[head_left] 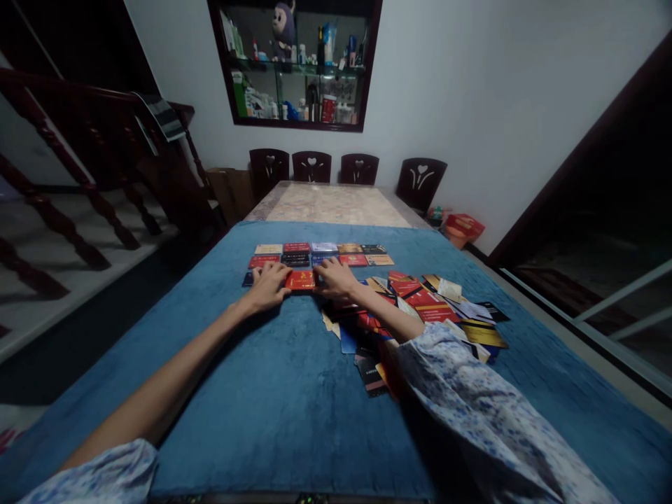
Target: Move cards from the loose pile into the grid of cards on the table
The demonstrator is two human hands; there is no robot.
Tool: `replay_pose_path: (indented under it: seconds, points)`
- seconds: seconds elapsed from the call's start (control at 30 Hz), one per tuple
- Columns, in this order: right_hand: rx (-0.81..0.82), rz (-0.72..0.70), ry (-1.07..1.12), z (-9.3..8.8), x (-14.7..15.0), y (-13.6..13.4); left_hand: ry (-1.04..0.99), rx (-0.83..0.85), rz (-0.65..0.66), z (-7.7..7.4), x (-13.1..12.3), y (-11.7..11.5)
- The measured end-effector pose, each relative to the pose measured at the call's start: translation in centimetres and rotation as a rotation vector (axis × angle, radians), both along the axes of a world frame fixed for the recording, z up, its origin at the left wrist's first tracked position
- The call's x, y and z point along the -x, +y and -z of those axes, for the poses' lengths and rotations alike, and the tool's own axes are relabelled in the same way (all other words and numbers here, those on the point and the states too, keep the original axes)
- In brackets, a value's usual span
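Red card (300,281): flat on blue cloth (252,406), near the middle of the counter (336,199), between left hand (270,285) and right hand (336,278). Both hands: narrow, fingertips at its ends; pinch or mere touch, cannot tell. Handling: light, even pressure; long edge best kept parallel to card rows (297,247) and the counter's far edge. Card pile (433,306): loose, toward right edge. Wall cabinet (299,127), beyond far edge: plush toy (284,26), red tin (328,109). Cardboard box (237,192), by far left corner: contents unseen.
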State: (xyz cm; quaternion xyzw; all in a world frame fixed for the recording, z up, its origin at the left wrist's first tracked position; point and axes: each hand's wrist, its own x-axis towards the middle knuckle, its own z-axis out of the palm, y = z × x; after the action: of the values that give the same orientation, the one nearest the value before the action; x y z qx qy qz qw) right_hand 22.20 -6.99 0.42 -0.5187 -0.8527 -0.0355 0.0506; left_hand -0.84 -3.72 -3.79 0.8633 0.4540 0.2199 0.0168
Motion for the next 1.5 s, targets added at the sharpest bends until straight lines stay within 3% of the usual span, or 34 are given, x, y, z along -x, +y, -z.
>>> replay_pose_path:
  seconds: [0.37, 0.57, 1.13, 1.5]
  points:
    - [0.089, 0.046, -0.044, -0.4, 1.9, 2.4, 0.203, 0.134, -0.125, -1.5, 0.2, 1.2]
    - [0.127, 0.052, -0.041, -0.1, 2.3, 3.2, 0.251, 0.177, -0.140, -1.5, 0.0, 2.4]
    - [0.137, 0.079, -0.004, 0.0, 2.4, 3.3, 0.313, 0.233, -0.083, -1.3, 0.6, 3.6]
    - [0.112, 0.077, 0.007, 0.1, 2.8, 2.6, 0.348, 0.206, -0.124, -1.8, -0.2, 2.8]
